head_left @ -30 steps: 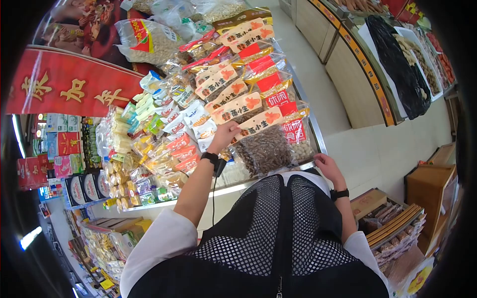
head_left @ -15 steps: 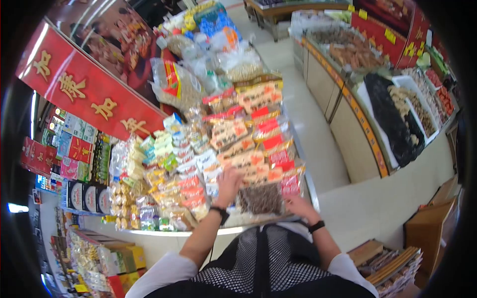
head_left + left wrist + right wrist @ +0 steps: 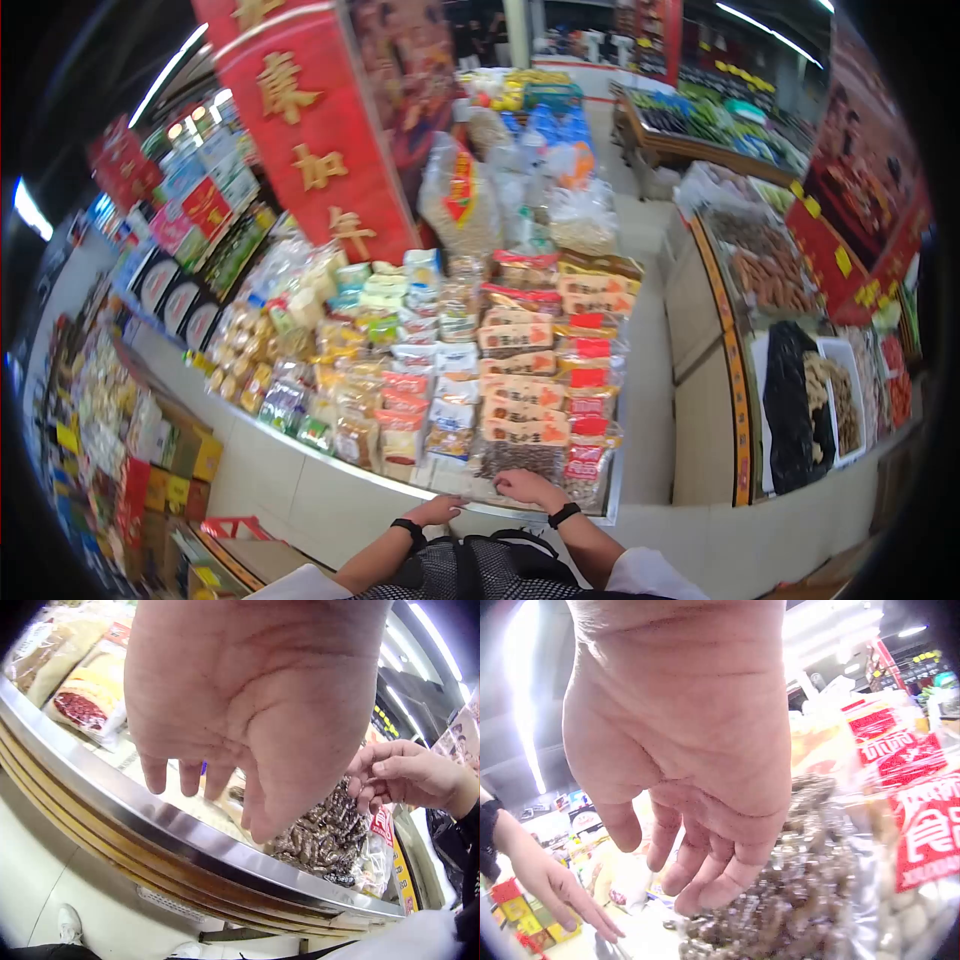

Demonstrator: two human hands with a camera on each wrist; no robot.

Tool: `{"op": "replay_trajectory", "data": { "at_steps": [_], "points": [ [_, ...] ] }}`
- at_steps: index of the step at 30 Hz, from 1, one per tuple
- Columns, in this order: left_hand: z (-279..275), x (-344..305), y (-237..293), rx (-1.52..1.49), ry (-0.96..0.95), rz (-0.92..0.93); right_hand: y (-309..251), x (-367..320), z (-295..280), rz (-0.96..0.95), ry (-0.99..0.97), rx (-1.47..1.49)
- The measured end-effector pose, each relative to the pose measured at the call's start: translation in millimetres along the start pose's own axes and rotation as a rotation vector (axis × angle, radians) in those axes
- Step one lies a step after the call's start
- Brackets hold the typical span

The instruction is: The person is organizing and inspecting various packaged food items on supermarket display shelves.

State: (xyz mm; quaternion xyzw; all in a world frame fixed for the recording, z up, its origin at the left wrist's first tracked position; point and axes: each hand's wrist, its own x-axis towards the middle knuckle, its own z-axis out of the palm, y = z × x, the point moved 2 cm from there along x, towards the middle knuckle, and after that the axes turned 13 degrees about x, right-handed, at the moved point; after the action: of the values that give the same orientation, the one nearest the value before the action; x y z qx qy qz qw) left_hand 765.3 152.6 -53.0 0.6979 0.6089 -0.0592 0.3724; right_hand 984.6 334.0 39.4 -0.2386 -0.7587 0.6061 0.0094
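A clear bag of dark brown pieces with a peach-coloured label lies at the near end of its row. My right hand is over the bag's near end, fingers loosely bent. In the right wrist view, its fingertips overlap the bag's side, with nothing pinched between them. My left hand hovers at the counter's metal edge, left of the bag. Its fingers hang relaxed and hold nothing in the left wrist view. A red-labelled bag of pale pieces lies right beside the dark one.
Rows of packaged snacks cover the display left of the dark bag. Behind them stand a large clear sack and a red banner. Across an aisle on the right is another counter holding a black plastic bag.
The head view has lifted and turned. My left hand has let go of the bag's label and drawn back to the counter edge. My right hand has moved from the bag's right side to its near end.
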Motion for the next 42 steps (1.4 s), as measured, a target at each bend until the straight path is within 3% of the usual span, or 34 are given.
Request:
{"op": "replay_trajectory", "data": {
  "at_steps": [5,7,11,13,15,19,23,30,35,42],
  "points": [
    [18,-85,-41,-0.294,0.287,0.015,-34,54,86,-0.019,-0.190,-0.131],
    [19,-124,-61,-0.390,0.202,-0.198,-52,71,132,-0.001,-0.217,-0.180],
    [56,-197,-130,-0.447,0.276,-0.166,-97,106,222,0.001,-0.306,-0.282],
    [73,-229,-164,-0.616,0.204,-0.247,-120,120,258,-0.021,-0.344,-0.200],
    [93,-266,-194,-0.599,0.365,-0.308,-145,133,287,0.009,-0.336,-0.217],
    [109,-334,-229,-0.615,0.442,-0.422,-180,162,322,0.027,-0.344,-0.183],
    [98,-379,-250,-0.743,0.442,-0.411,-198,208,341,-0.158,-0.194,-0.191],
    [59,-441,-309,-0.915,0.475,-0.428,-219,330,394,-0.059,-0.048,0.177],
    [18,-492,-401,-0.874,0.379,-0.497,-231,441,461,0.003,-0.101,0.386],
    [-47,-578,-521,-0.807,0.362,-0.685,-305,578,543,0.030,-0.398,0.198]
  ]
}}
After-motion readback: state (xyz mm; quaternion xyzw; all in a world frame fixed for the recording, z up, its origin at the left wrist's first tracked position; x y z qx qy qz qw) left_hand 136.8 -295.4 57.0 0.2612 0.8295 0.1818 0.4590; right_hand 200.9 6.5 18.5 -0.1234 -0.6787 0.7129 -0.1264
